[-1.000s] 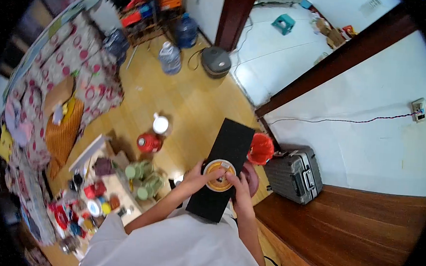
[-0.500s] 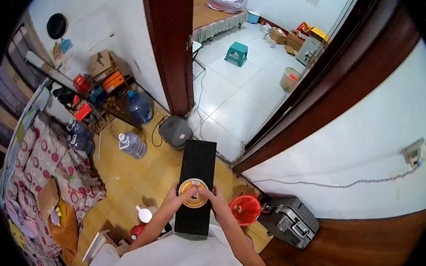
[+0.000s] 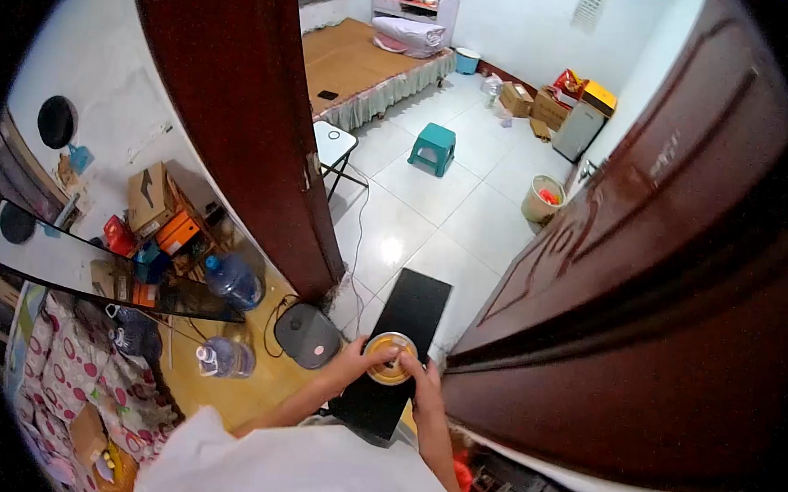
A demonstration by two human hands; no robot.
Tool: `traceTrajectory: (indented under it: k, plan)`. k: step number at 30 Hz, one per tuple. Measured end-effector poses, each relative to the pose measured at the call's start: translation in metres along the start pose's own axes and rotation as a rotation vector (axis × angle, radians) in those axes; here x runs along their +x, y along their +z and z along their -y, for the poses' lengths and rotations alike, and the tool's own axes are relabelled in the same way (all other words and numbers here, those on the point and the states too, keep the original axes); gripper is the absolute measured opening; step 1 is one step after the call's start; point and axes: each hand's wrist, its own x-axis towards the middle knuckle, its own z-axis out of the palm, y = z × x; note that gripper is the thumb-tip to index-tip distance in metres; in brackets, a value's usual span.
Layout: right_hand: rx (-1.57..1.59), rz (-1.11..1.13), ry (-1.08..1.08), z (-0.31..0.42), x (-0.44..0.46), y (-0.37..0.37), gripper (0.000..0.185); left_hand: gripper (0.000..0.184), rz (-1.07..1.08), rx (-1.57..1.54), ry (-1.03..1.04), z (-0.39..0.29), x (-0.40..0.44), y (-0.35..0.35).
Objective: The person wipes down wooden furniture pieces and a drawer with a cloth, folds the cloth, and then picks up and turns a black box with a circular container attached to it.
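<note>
A long, flat black board or case point(image 3: 416, 303) is held level in front of my body. My left hand point(image 3: 357, 363) grips its left edge, and my right hand point(image 3: 423, 383) grips its right edge. On top of it sits a round orange-and-white item point(image 3: 389, 376) with a pale rim, perhaps a tin or a tape roll. Both thumbs press on this item from above. My other fingers curl round the board's sides and underneath, where they are mostly hidden.
A doorway opens ahead, with a dark door point(image 3: 610, 259) on the right. Beyond it stand a green stool point(image 3: 433, 147), a white folding table point(image 3: 333, 143), a bin point(image 3: 541, 201) and a bed point(image 3: 351, 63). A dark round-cornered appliance point(image 3: 307, 335) and water bottles point(image 3: 234, 281) are at left.
I have moved forward to the doorway, and more of the room and door shows. The board now tilts rightward at its far end. Both hands keep their hold, thumbs still on the round item.
</note>
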Motion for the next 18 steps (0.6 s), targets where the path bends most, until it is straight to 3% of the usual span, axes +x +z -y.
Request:
traceTrajectory:
  k: [1,3,8,10,12,16,18]
  plan:
    - [-0.011,-0.024,-0.052,0.009,0.010,0.001,0.079,0.109,0.029,-0.042,-0.022,-0.033,0.002,0.000]
    - [-0.045,-0.035,-0.154,0.043,0.048,0.000,0.069,0.110,0.070,0.035,0.006,-0.080,0.051,0.008]
    - [0.103,-0.172,-0.057,0.105,0.127,0.000,0.077,0.117,0.178,0.115,-0.018,-0.145,0.138,0.020]
    - [0.123,-0.164,-0.050,0.131,0.171,0.011,0.076,0.117,0.172,0.203,-0.014,-0.166,0.191,0.011]
    - [0.062,-0.161,-0.027,0.144,0.225,0.012,0.048,0.116,0.142,0.172,-0.017,-0.178,0.235,0.000]
    - [0.006,0.006,-0.019,0.174,0.352,0.020,0.048,0.107,0.010,0.153,0.053,-0.203,0.338,-0.028]
    - [-0.073,0.033,-0.040,0.205,0.409,0.050,0.046,0.117,-0.011,-0.052,0.001,-0.245,0.372,-0.050]
